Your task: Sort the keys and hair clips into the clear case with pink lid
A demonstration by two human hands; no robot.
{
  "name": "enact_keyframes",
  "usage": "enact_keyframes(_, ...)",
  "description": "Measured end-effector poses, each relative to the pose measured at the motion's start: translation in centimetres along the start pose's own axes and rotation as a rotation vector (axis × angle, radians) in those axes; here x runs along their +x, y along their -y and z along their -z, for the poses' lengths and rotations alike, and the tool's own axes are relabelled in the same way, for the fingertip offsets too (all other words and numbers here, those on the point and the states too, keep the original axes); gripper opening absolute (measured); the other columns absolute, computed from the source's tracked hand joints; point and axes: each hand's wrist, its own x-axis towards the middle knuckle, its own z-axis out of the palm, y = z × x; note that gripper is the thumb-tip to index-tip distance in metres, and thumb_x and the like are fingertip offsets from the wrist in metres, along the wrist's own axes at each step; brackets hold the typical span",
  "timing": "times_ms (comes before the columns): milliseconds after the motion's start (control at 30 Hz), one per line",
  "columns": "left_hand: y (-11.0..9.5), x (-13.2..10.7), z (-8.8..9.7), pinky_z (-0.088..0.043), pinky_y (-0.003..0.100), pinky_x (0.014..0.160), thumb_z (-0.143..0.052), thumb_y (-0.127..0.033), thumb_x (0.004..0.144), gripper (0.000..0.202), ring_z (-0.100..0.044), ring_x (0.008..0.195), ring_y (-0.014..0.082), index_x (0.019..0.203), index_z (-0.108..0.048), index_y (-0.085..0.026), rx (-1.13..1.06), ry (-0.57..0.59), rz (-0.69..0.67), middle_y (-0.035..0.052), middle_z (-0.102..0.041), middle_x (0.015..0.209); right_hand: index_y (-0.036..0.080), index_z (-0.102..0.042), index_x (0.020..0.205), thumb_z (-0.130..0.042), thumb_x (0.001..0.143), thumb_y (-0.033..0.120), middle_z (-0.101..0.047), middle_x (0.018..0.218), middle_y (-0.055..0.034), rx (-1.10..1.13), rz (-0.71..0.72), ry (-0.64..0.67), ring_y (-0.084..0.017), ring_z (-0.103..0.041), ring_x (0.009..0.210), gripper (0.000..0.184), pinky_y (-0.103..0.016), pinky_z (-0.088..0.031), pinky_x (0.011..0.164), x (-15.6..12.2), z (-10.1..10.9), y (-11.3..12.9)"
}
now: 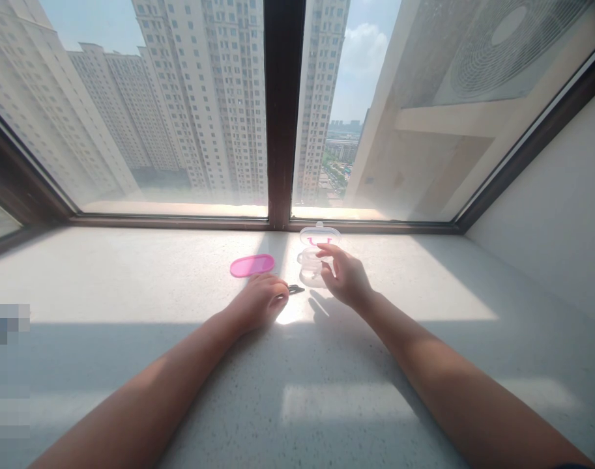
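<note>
My left hand [261, 301] rests on the white speckled sill, its fingers closed around a small dark metal tool [296, 289]. The tool's narrow end sticks out to the right; its kind I cannot make out, as the rest is hidden in the fingers. Just beyond that hand lies a flat pink oval piece [251, 266]. To the right stands a small clear plastic case [311, 261], its lid [319, 236] raised at the back with a pink curved mark on it. Above the case's right side hovers my right hand [347, 275], open, thumb and fingers apart.
The wide stone sill [131, 365] runs up to a window with a dark frame [283, 117]. A white wall [556, 195] closes off the right side. Bright sun patches and shadows cross the sill. A blurred patch [6, 365] covers the left edge.
</note>
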Motion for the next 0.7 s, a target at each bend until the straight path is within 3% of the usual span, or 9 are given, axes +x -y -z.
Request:
enact_keyframes(133, 0.2, 0.0, 0.0, -0.041, 0.03, 0.072, -0.052, -0.015, 0.083, 0.015, -0.057, 0.077, 0.0197, 0.081, -0.066, -0.018, 0.056, -0.014, 0.042, 0.0062, -0.066, 0.077, 0.017, -0.054, 0.12, -0.052, 0.082, 0.015, -0.069, 0.092, -0.0055, 0.034, 0.119, 0.17, -0.018, -0.063, 0.078, 0.038, -0.029, -0.049, 0.069, -0.6, -0.6, 1.3)
enact_keyframes(300, 0.5, 0.0, -0.3, -0.04, 0.03, 0.069, -0.052, -0.012, 0.08, 0.014, -0.057, 0.074, 0.0194, 0.081, -0.065, -0.018, 0.12, -0.058, 0.042, 0.005, -0.064, 0.071, 0.018, -0.064, 0.11, -0.064, 0.08, 0.025, -0.065, 0.092, -0.0064, 0.011, 0.022, 0.387, -0.019, -0.061, 0.078, 0.031, -0.031, -0.047, 0.072, -1.5, -2.5, 1.8)
enact_keyframes(500, 1.0, 0.0, -0.8, -0.041, 0.029, 0.066, -0.049, -0.007, 0.079, 0.017, -0.056, 0.069, 0.0167, 0.083, -0.062, -0.018, 0.013, -0.166, 0.048, 0.004, -0.063, 0.073, 0.017, -0.067, 0.101, -0.068, 0.079, 0.021, -0.065, 0.088, -0.0055, 0.077, -0.031, 0.348, -0.015, -0.057, 0.07, 0.022, -0.029, -0.045, 0.069, -1.5, -3.1, 1.5)
enact_keyframes(600, 1.1, -0.1, -1.0, -0.043, 0.027, 0.064, -0.05, -0.011, 0.081, 0.014, -0.056, 0.069, 0.0155, 0.085, -0.061, -0.018, -0.093, -0.196, 0.091, 0.0039, -0.064, 0.078, 0.017, -0.069, 0.089, -0.064, 0.081, 0.017, -0.066, 0.078, -0.0031, 0.131, -0.003, 0.329, -0.013, -0.053, 0.061, 0.01, -0.027, -0.043, 0.064, -1.3, -3.0, 1.6)
enact_keyframes(700, 0.9, -0.2, -0.9, -0.045, 0.027, 0.064, -0.055, -0.018, 0.081, 0.007, -0.057, 0.068, 0.0149, 0.081, -0.061, -0.018, -0.191, -0.226, 0.156, 0.0027, -0.065, 0.076, 0.018, -0.071, 0.086, -0.06, 0.082, 0.015, -0.066, 0.073, -0.0027, 0.182, -0.019, 0.289, -0.012, -0.052, 0.057, 0.012, -0.026, -0.042, 0.059, -1.2, -3.1, 1.5)
